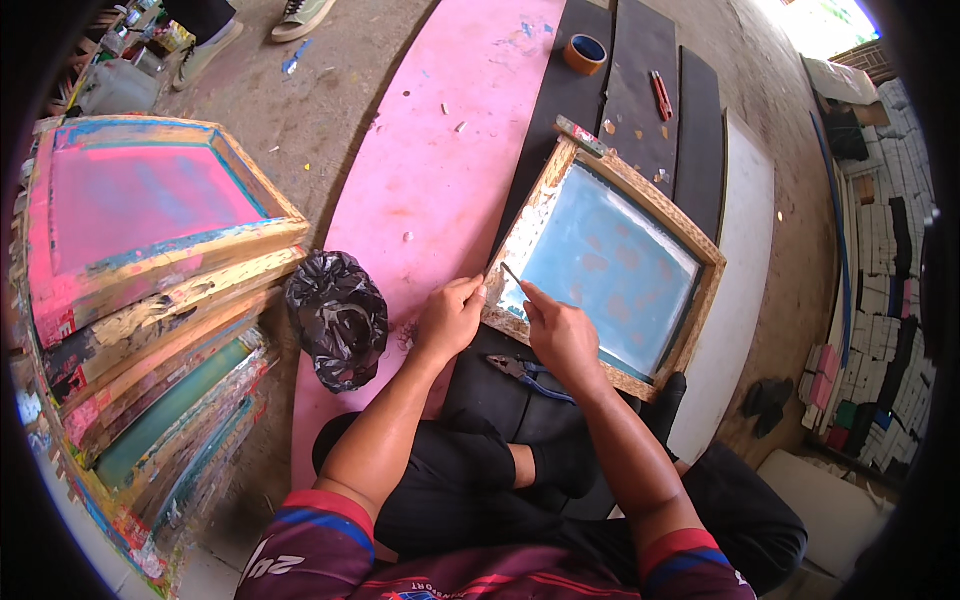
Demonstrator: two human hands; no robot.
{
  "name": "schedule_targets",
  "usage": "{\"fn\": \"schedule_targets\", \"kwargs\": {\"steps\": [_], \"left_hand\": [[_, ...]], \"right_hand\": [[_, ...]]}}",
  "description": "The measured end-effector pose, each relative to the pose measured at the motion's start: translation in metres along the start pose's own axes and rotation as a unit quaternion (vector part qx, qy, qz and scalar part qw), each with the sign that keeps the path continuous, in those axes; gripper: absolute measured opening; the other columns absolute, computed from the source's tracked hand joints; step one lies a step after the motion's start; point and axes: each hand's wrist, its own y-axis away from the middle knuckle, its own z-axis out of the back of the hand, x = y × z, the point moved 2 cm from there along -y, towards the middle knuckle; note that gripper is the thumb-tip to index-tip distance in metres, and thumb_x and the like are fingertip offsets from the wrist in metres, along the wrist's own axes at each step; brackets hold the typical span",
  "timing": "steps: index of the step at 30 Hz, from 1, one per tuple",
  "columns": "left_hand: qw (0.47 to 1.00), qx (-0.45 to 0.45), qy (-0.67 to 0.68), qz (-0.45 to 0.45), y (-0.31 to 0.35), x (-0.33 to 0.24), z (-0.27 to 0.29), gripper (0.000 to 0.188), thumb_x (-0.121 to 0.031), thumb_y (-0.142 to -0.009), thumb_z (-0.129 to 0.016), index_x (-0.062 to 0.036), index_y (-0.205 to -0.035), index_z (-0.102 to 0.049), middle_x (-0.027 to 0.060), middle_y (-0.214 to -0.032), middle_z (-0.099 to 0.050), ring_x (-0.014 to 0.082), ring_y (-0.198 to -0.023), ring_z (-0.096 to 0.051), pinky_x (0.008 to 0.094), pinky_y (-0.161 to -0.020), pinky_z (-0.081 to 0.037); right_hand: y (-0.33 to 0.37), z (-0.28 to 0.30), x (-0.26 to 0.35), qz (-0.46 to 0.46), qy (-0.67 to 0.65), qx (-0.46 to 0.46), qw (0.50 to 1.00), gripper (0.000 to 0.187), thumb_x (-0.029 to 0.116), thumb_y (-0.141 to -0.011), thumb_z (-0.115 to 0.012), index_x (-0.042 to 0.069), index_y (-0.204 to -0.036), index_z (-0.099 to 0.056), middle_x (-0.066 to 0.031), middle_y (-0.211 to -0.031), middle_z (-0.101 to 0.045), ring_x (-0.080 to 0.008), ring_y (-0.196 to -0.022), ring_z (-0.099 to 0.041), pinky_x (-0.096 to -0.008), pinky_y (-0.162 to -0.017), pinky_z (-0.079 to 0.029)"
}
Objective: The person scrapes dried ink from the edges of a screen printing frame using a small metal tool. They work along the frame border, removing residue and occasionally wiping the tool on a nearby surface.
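While we're sat here over the dark mats [645, 150], our left grip [452, 318] is pinched on the left side of the wooden frame [620, 270], near its bottom corner. The right grip [562, 335] looks closed on a thin dark tool [513, 274], with its tip over that same left side. Can't tell from up here if the tip actually touches the wood. The frame sits slantwise in front of us, mostly above the mats, with blue mesh inside and pale smears around the edges. Pliers [525, 374] with blue handles are just below it, close to our right wrist. Further up the mats we've got a brown roll [585, 54] and a red cutter [661, 97]. Over left, a crumpled black bag [338, 322] is on the pink board [440, 130], right next to a paint-splattered stack of frames [175, 260].
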Motion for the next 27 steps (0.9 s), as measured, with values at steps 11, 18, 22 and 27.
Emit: {"fn": "schedule_targets", "kwargs": {"steps": [11,18,22,27], "left_hand": [[0.998,-0.02,-0.055,-0.019,-0.001,0.0,-0.004,0.036,-0.025,-0.104,-0.063,0.0021,-0.122,-0.078,0.0226,-0.115,-0.078,0.0413,-0.105,-0.075,0.0473,-0.094,-0.058],[1.0,-0.009,-0.017,0.006,-0.005,0.002,-0.005,0.035,-0.024,-0.103,-0.063,0.0019,-0.121,-0.078,0.0238,-0.113,-0.078,0.0392,-0.105,-0.077,0.045,-0.092,-0.06],[0.999,-0.006,0.003,0.041,-0.006,0.005,0.001,0.035,-0.024,-0.105,-0.064,0.0032,-0.122,-0.077,0.0227,-0.111,-0.079,0.0343,-0.104,-0.078,0.0409,-0.091,-0.059],[0.999,-0.005,0.034,0.027,-0.01,0.005,-0.004,0.034,-0.021,-0.106,-0.065,0.0048,-0.125,-0.075,0.021,-0.115,-0.079,0.0328,-0.105,-0.078,0.0382,-0.091,-0.058]], "right_hand": [[-0.012,-0.028,-0.022,-0.009,-0.212,0.019,0.977,0.039,0.025,-0.107,-0.065,0.011,-0.143,-0.07,-0.0303,-0.114,-0.076,-0.0462,-0.111,-0.073,-0.0484,-0.095,-0.057],[-0.018,-0.049,-0.053,0.123,-0.166,-0.062,0.977,0.039,0.023,-0.109,-0.067,0.009,-0.146,-0.069,-0.0146,-0.103,-0.082,-0.0148,-0.08,-0.072,-0.0341,-0.069,-0.058],[-0.018,-0.016,-0.026,-0.231,-0.5,0.173,0.817,0.038,0.024,-0.111,-0.065,0.008,-0.145,-0.07,-0.0025,-0.087,-0.07,-0.0048,-0.064,-0.054,-0.025,-0.054,-0.045],[-0.019,-0.024,-0.038,0.054,-0.189,-0.027,0.98,0.034,0.021,-0.109,-0.067,0.005,-0.138,-0.073,-0.015,-0.111,-0.082,-0.0223,-0.087,-0.077,-0.034,-0.081,-0.057]]}}
